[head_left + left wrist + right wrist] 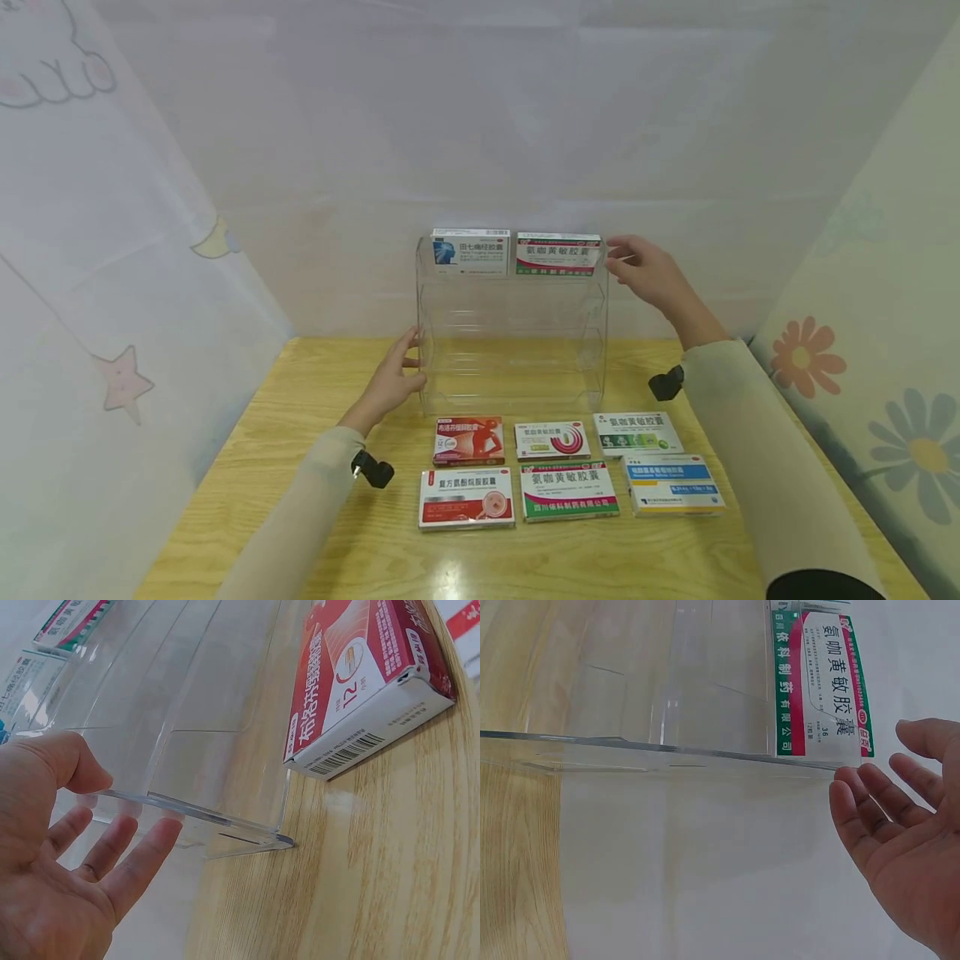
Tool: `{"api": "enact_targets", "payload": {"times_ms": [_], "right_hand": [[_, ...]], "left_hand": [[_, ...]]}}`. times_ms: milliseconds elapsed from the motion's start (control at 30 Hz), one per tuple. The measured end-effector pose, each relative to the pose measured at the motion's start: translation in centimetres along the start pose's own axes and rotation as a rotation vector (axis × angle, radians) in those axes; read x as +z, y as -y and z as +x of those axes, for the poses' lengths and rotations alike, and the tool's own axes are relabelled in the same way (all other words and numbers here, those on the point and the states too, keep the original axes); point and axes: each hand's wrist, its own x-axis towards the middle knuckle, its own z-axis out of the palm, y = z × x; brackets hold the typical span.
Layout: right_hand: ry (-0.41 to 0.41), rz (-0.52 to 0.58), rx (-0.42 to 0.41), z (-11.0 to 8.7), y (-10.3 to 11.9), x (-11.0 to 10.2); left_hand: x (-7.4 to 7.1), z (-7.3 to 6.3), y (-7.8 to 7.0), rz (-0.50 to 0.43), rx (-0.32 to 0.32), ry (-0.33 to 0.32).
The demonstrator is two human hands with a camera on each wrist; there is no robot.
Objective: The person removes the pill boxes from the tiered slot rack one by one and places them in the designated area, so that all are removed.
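A clear plastic tiered display rack [513,321] stands upright on the table. Its top tier holds a white-and-blue medicine box [471,253] and a green-and-pink medicine box [558,255] side by side. My left hand [392,379] is at the rack's lower left side; in the left wrist view its fingertips [154,844] touch the clear side panel, fingers fairly straight. At the upper right corner, my right hand [651,271] has its loosely bent fingers [870,796] beside the panel edge, close to the green-and-pink box. Whether they touch the panel is hard to tell. Neither hand holds a box.
Before the rack lie two rows of medicine boxes: a red box [468,441], a white-and-pink box [552,440] and a white-and-green box [638,434] behind; a red-and-white box [467,498], another green-and-pink box [570,490] and a blue-and-white box [672,485] in front. Cloth walls surround the wooden table [247,500].
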Motion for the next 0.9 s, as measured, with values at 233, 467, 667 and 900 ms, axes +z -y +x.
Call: {"api": "enact_targets", "payload": {"times_ms": [233,467,667,900], "right_hand": [[-0.059,-0.085,0.005,1.8,1.0,-0.5],[-0.016,-0.151,0.037,3.2,1.7,-0.6],[0.018,-0.167,0.054,4.0,1.4,-0.2],[0.029,-0.172,0.043,4.7,1.2,0.2]], "left_hand": [[-0.1,0.0,0.0,0.009,-0.014,0.011],[-0.1,-0.1,0.1,-0.001,-0.018,0.019],[-0.1,0.0,0.2,0.002,-0.014,0.019],[-0.1,0.0,0.2,0.013,-0.019,0.013]]}}
